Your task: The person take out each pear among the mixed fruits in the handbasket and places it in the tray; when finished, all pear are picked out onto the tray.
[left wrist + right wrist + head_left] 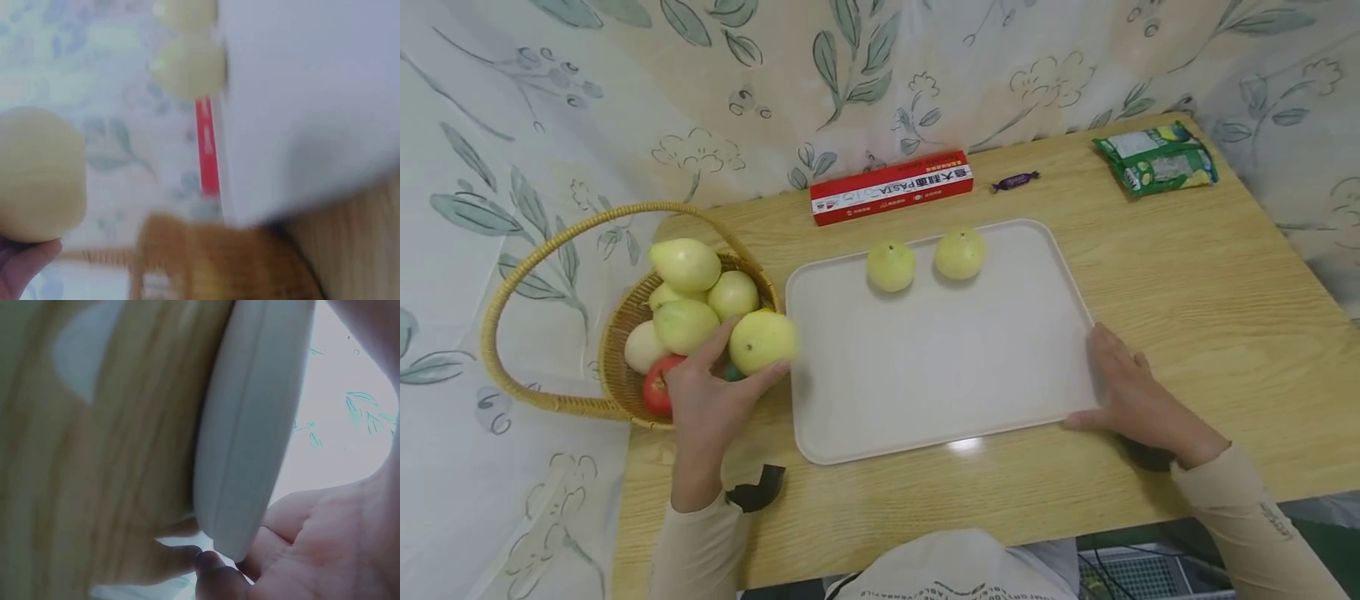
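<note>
My left hand (713,400) holds a yellow-green pear (764,342) between thumb and fingers, over the right rim of the wicker basket (613,337). In the left wrist view the held pear (40,175) is at the left edge, with a fingertip beneath it. Two more pears, a left one (891,267) and a right one (960,254), sit along the far side of the white tray (940,358). At the tray's near right corner, my right hand (1131,396) grips the rim (250,437), thumb on the front edge and fingers along the side.
Several pears (686,327) and a red fruit (660,385) fill the basket, whose tall handle (493,325) leans left. Behind the tray lie a red pasta box (891,188), a purple wrapped candy (1016,182) and a green snack packet (1157,160). A black object (758,490) lies beside my left wrist.
</note>
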Motion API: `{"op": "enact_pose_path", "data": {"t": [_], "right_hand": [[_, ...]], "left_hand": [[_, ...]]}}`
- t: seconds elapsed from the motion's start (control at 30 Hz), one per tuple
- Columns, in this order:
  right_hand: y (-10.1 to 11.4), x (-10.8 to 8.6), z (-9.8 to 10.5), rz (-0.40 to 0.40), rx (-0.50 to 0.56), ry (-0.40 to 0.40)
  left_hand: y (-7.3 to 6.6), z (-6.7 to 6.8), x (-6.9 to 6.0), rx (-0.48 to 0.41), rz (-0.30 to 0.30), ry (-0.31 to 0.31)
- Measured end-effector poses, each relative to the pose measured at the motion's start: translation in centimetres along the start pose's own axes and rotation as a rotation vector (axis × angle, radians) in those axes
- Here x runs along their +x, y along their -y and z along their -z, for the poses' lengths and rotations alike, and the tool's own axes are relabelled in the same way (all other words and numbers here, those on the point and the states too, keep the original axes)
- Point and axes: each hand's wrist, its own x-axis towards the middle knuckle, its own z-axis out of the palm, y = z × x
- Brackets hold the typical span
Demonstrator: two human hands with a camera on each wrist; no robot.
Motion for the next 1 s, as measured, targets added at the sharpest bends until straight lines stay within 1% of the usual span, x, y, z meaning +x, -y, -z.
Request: {"op": "enact_pose_path", "data": {"t": [0.07, 0.13, 0.2, 0.3, 0.37, 0.43, 0.5, 0.53, 0.63, 0.73, 0.8, 0.93, 1.0], "right_hand": [[-0.1, -0.1, 0.0, -0.003, 0.005, -0.003], [-0.1, -0.2, 0.0, -0.007, 0.009, -0.004], [-0.1, -0.2, 0.0, -0.013, 0.016, -0.003], [-0.2, -0.3, -0.1, -0.017, 0.021, -0.004], [-0.2, -0.3, -0.1, -0.019, 0.022, -0.005], [-0.3, -0.3, -0.2, -0.018, 0.021, -0.008], [-0.3, -0.3, -0.1, -0.02, 0.017, -0.01], [-0.2, -0.2, -0.2, -0.02, 0.016, -0.009], [-0.1, -0.1, -0.2, -0.025, 0.015, 0.0], [-0.1, 0.0, -0.1, -0.034, 0.009, 0.012], [-0.1, 0.0, 0.0, -0.04, 0.011, 0.018], [0.0, -0.1, 0.1, -0.044, 0.022, 0.024], [0.0, -0.2, 0.1, -0.045, 0.022, 0.025]], "left_hand": [[-0.8, -1.2, 0.5, -0.04, 0.007, 0.056], [-1.3, -2.5, 1.0, -0.042, 0.0, 0.11], [-1.6, -3.8, 1.3, -0.051, 0.012, 0.167], [-1.6, -5.8, 1.7, -0.085, 0.079, 0.264], [-1.5, -7.1, 2.0, -0.117, 0.142, 0.326], [-1.3, -8.2, 2.1, -0.121, 0.18, 0.373], [-1.0, -9.2, 2.3, -0.102, 0.193, 0.4], [-0.9, -9.4, 2.3, -0.089, 0.203, 0.41], [-0.5, -9.9, 2.6, -0.038, 0.218, 0.425], [-0.1, -10.3, 2.8, -0.008, 0.238, 0.454], [0.4, -10.8, 2.9, 0.014, 0.238, 0.468], [1.1, -11.4, 3.0, 0.047, 0.26, 0.487], [1.2, -11.6, 3.2, 0.07, 0.254, 0.497]]}}
